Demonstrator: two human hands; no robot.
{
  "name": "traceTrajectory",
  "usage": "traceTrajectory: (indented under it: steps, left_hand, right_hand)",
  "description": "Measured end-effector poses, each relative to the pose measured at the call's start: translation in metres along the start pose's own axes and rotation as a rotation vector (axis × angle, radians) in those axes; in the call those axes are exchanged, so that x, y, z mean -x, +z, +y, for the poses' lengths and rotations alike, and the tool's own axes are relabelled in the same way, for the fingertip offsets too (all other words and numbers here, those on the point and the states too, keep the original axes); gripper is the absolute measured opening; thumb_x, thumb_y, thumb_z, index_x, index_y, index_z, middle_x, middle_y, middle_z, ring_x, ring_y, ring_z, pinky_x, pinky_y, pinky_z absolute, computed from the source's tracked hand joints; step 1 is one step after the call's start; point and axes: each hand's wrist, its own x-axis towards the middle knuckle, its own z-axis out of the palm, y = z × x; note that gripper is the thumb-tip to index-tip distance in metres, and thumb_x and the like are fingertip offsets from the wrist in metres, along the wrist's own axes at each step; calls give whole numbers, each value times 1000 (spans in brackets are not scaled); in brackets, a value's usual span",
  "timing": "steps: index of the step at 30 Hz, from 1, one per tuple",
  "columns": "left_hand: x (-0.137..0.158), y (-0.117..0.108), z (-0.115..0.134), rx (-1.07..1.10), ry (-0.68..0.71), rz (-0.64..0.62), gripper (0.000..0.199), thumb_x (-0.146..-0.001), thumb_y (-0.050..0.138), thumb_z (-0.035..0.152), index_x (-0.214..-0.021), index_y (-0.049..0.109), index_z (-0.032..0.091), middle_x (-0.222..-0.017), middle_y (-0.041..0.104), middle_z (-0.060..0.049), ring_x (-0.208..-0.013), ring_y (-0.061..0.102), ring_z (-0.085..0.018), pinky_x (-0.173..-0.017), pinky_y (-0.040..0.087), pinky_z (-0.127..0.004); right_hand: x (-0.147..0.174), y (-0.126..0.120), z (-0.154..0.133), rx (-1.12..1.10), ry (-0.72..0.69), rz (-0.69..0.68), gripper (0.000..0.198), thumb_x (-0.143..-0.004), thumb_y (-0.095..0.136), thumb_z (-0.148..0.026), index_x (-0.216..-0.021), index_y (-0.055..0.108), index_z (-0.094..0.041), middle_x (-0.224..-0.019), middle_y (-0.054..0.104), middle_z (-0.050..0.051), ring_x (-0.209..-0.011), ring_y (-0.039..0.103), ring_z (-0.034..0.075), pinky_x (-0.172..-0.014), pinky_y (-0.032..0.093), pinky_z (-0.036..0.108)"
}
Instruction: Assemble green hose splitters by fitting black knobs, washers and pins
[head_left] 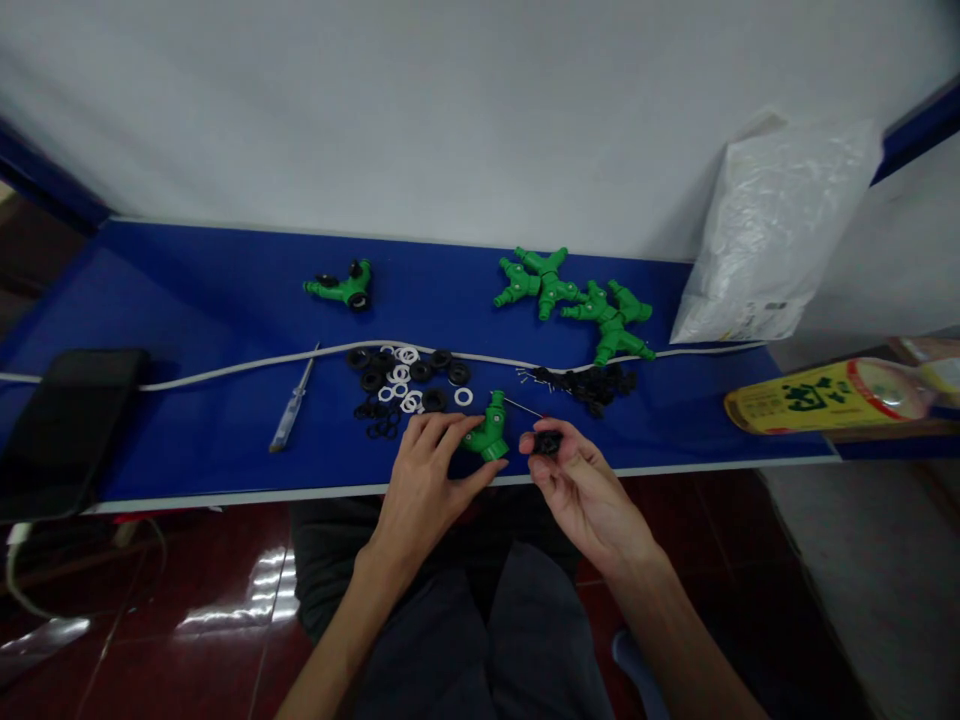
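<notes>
Head view: the left hand pinches a green splitter between thumb and fingers at the table's near edge, while the right hand grips a black part beside it. The step seems to be readying these two separate pieces; the next move probably calls for a steady left hold and careful aiming.

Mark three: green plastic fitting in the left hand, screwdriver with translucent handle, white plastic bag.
Held green fitting (491, 432): head view, middle of its body.
Screwdriver (289, 412): head view, on the handle.
White bag (772, 225): head view, middle of its front.
</notes>
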Motion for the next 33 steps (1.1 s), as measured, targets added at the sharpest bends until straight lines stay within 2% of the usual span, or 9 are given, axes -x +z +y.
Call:
traceTrajectory:
  steps: [3,7,9,14,19,23,28,30,33]
  left_hand:
    - [1,1,0,2,-5,7,42,-85,79,34,-122,65,20,-115,70,-8,-109,59,-26,-97,54,-44]
    - [2,3,0,-7,-11,20,45,-84,80,38,-122,66,20,-114,70,-9,-108,60,-27,-95,55,-44]
    - [2,3,0,-3,-13,12,44,-84,80,39,-122,66,21,-113,71,-8,-108,60,-26,-95,55,-43]
    - [2,3,-1,11,-7,3,44,-85,79,40,-122,66,20,-113,71,-7,-107,58,-25,-96,54,-43]
    - [2,3,-3,25,10,-5,43,-86,78,40,-121,65,19,-114,70,-7,-108,58,-26,-95,54,-43]
    - [4,5,-5,29,22,2,42,-88,76,41,-121,65,17,-115,70,-8,-109,57,-26,-96,54,-44]
    - [5,6,-6,41,16,-7,41,-88,76,40,-121,64,19,-115,69,-8,-109,57,-27,-94,54,-46]
    - [5,6,-6,40,15,0,42,-87,77,39,-121,64,19,-115,69,-8,-109,57,-27,-94,54,-46]
    - [5,6,-5,38,14,14,43,-85,79,37,-121,63,18,-113,69,-8,-108,57,-27,-92,54,-47]
  right_hand:
    - [-5,-12,2,103,-4,26,22,-80,84,-41,-94,80,-25,-90,79,3,-75,75,11,-74,62,18]
    - [-15,-29,-3,344,-113,2,15,-83,82,-37,-96,81,-28,-99,79,3,-81,77,15,-81,64,26]
    - [-20,-31,-10,562,-205,-41,15,-84,81,-31,-99,81,-30,-105,78,2,-87,77,16,-85,64,30]
    - [-33,-19,-25,1207,-554,-164,25,-84,78,-14,-106,80,-28,-113,78,2,-107,73,19,-98,59,33]
    - [-42,-16,-27,1518,-719,-325,22,-88,74,-12,-107,77,-20,-113,78,5,-104,74,18,-98,58,31]
    - [-40,-15,-25,1765,-872,-365,16,-94,65,-14,-107,75,-13,-107,77,10,-98,74,19,-90,60,29]
    - [-31,4,-18,1983,-823,-390,23,-101,49,-11,-97,72,-13,-96,75,12,-87,72,21,-74,58,30]
    - [-30,11,-12,2000,-759,-283,19,-99,54,-12,-89,69,-16,-88,74,8,-78,71,20,-68,55,30]
    - [-34,18,-5,1898,-648,-53,18,-95,64,-18,-77,61,-19,-72,70,2,-61,67,16,-59,48,27]
